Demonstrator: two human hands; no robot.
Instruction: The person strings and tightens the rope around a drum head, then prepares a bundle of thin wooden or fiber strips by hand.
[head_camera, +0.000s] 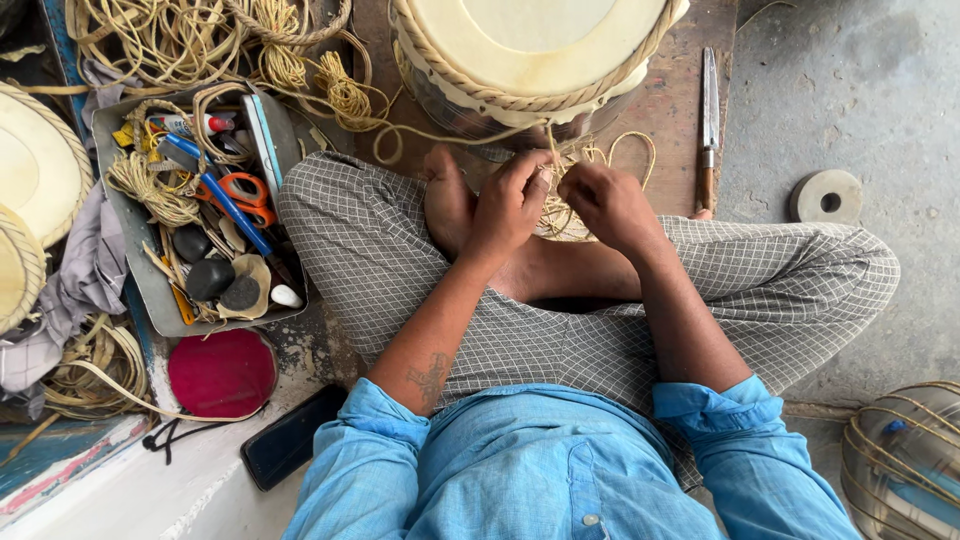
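Observation:
I sit cross-legged on the floor with a drum (530, 50) in front of my feet; its pale skin head is laced round the rim with tan cord. My left hand (510, 200) pinches a strand of the tan cord (560, 210) just below the drum's near rim. My right hand (612, 205) is closed on the same loose bundle of cord, right beside the left hand. Loops of that cord trail over the brown board (680, 100) under the drum. The fingertips of both hands are partly hidden by the cord.
A knife (709, 120) lies on the board to the right. A grey tray (160, 290) at my left holds orange-handled scissors (245, 195), pens, stones and cord. Nearby lie a red lid (222, 372), a black phone (290, 437), a stone ring (826, 196) and more drum heads (35, 170).

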